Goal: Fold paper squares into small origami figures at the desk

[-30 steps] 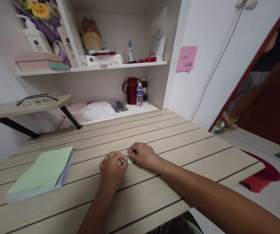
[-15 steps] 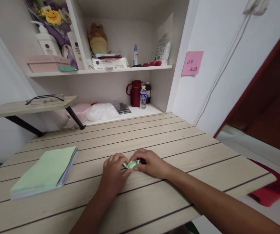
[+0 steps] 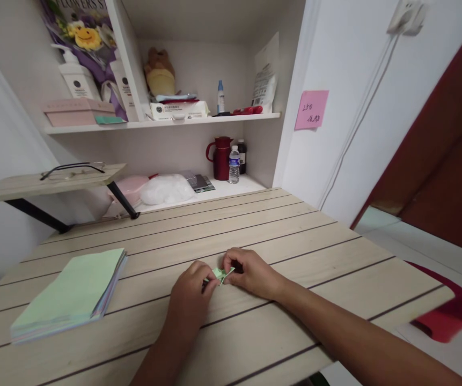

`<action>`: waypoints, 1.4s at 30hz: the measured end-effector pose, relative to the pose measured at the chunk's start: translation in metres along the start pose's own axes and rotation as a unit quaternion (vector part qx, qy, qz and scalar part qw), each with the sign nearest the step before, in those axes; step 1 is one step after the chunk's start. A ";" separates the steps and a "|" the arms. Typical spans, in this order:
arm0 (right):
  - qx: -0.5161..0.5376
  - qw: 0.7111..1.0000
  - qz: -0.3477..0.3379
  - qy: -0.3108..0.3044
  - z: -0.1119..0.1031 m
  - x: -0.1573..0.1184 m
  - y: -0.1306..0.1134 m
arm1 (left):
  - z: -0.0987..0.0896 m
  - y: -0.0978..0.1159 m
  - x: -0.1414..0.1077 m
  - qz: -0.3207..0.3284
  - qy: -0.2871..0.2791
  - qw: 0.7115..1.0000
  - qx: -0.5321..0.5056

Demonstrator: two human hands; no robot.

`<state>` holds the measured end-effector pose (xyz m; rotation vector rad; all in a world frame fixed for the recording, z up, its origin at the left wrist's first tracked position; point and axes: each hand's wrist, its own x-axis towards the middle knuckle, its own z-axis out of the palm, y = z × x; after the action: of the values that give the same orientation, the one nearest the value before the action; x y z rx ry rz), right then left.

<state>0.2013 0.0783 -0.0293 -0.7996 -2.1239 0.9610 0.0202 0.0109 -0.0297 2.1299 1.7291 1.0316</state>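
Note:
A small folded piece of light green paper [image 3: 221,274] is held between my two hands, just above or on the striped wooden tabletop [image 3: 255,332]. My left hand [image 3: 192,287] pinches its left side between thumb and fingers. On the other side, my right hand [image 3: 250,272] grips the paper's right part with thumb and bent fingers. The fingers cover part of the folds, so its exact shape is hard to make out. Off to the left lies a stack of coloured paper [image 3: 70,292] with a light green sheet on top.
A small raised shelf [image 3: 53,182] carrying glasses [image 3: 73,169] stands at the back left. Behind the table, a white cabinet holds a red thermos jug [image 3: 221,159], a water bottle [image 3: 234,166] and a plastic bag [image 3: 168,189]. A red stool [image 3: 448,305] is beyond the right edge.
The green paper's folds look more spread and angled now, with my fingers shifted on it. Both hands keep hold. The whole view has tilted slightly.

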 end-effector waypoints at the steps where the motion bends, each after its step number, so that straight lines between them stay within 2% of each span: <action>1: 0.030 0.999 0.010 0.003 0.000 0.000 0.000 | 0.000 0.000 0.001 -0.002 0.009 1.000 -0.015; 5: 0.187 0.981 0.046 0.003 0.000 0.001 0.002 | -0.002 0.002 0.003 -0.019 0.036 0.997 -0.061; 7: 0.225 0.973 0.057 0.004 0.000 0.002 0.003 | -0.003 0.004 0.004 -0.036 0.043 0.996 -0.071; 12: 0.199 0.978 0.049 0.027 -0.001 0.003 0.001 | -0.004 0.008 0.005 -0.059 0.051 0.993 -0.089; 18: 0.137 0.987 0.031 0.074 -0.005 0.002 -0.003 | -0.001 0.006 0.005 -0.028 0.032 0.994 -0.101; 21: 0.163 0.984 0.020 0.076 -0.006 0.003 -0.006 | 0.000 0.005 0.006 -0.018 0.063 0.995 -0.075; 24: 0.233 0.969 0.027 0.077 -0.008 0.004 -0.005 | -0.002 0.006 0.007 -0.013 0.091 0.994 -0.058; 29: 0.331 0.938 0.081 0.057 -0.007 0.006 -0.001 | -0.004 0.004 0.005 0.045 0.144 0.989 -0.014; 33: 0.319 0.941 0.109 0.011 -0.003 0.004 -0.003 | -0.001 0.002 0.001 0.103 0.174 0.975 0.089; 37: 0.309 0.944 0.119 0.006 -0.002 0.003 -0.006 | 0.000 0.007 -0.002 0.164 0.182 0.958 0.148; 42: 0.326 0.938 0.115 0.006 -0.003 0.003 -0.007 | -0.003 0.013 -0.003 0.185 0.177 0.949 0.184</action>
<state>0.2000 0.0782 -0.0208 -0.7041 -1.5505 1.6557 0.0283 0.0036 -0.0218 2.7230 1.8319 1.3456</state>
